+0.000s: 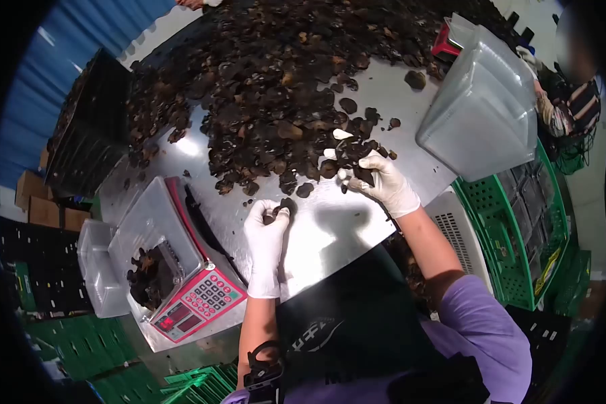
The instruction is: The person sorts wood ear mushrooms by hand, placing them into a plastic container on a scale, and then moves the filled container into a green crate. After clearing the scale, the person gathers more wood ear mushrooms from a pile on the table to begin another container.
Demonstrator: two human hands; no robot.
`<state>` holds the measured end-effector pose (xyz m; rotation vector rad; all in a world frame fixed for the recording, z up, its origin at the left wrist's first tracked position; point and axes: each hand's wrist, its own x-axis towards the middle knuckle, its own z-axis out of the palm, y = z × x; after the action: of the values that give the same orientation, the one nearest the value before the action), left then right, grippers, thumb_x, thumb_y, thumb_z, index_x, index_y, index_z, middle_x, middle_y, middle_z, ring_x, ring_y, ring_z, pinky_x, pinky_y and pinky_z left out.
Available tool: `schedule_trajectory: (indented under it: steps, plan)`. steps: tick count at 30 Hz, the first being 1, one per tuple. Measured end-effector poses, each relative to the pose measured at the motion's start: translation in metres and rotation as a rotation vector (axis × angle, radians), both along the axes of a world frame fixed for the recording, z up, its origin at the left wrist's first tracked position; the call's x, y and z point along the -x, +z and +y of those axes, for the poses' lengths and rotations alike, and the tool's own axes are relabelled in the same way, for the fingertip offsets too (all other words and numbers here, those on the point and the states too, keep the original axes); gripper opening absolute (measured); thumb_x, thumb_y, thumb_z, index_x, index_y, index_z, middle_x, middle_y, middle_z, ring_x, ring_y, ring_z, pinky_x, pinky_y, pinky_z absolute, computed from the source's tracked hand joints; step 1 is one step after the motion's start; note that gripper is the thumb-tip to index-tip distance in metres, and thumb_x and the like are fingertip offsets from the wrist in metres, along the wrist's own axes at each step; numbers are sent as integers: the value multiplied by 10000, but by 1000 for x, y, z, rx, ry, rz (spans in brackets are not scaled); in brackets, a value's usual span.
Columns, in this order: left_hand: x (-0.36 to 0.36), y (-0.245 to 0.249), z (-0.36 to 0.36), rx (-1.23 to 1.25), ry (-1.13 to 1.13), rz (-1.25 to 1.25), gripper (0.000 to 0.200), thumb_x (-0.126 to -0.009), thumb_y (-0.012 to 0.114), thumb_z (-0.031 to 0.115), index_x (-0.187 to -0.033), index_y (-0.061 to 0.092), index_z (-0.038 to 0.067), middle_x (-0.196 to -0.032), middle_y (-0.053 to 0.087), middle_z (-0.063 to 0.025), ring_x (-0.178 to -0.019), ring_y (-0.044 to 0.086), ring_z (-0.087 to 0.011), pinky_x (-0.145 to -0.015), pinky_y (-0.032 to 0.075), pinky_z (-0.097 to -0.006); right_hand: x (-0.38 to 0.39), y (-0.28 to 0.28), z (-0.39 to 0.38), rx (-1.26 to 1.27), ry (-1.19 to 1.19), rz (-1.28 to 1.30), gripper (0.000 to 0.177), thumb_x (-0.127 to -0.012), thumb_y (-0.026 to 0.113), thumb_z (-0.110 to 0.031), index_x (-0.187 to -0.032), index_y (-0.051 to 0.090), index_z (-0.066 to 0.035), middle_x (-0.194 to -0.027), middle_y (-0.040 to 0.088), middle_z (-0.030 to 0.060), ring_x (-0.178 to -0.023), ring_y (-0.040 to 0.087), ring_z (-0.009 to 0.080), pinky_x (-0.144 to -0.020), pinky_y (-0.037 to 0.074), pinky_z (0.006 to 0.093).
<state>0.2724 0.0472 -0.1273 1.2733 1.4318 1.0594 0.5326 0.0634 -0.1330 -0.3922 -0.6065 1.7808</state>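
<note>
Both of my hands wear white gloves. My left hand point(266, 222) is closed around a dark brown mushroom point(286, 205) above the near edge of the metal table point(322, 232). At the right edge of the pile, my right hand point(387, 185) pinches another dark mushroom point(365, 176) between thumb and fingers. Small white pieces point(342, 134) lie among the mushrooms just left of it. A large heap of dark, wet-looking mushrooms point(269, 87) spreads over the far part of the table.
A red and white scale point(209, 296) stands at left, bearing a clear plastic tub point(151, 229) with some mushrooms inside. Stacked clear tubs point(481, 108) are at right, above green crates point(512, 249). Black trays point(91, 121) lean at far left. Another person's sleeve point(555, 114) shows at far right.
</note>
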Motion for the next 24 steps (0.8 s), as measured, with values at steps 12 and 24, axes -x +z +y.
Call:
schedule_trajectory:
  steps: [12,24]
  plan:
    - [185,122,-57,-488,751,51,230,-907,561,-45,-1117,634,14,-1033,642,-44,-917,587,-103,-845,475,-238,152,77,12,191,-45,-231,364,-1021,452,-328,-1218,587,-53,-1014,667,55,-786,611,114,-593,459,211]
    - [228,101,-59,-305,564,685,325,-773,744,118,-1076,646,51,-1039,608,-79,-1005,517,-254,-894,440,-354,346,117,17,-475,74,-542,257,-965,591,-210,-1078,632,17,-1000,635,28,-937,569,95,-847,450,249]
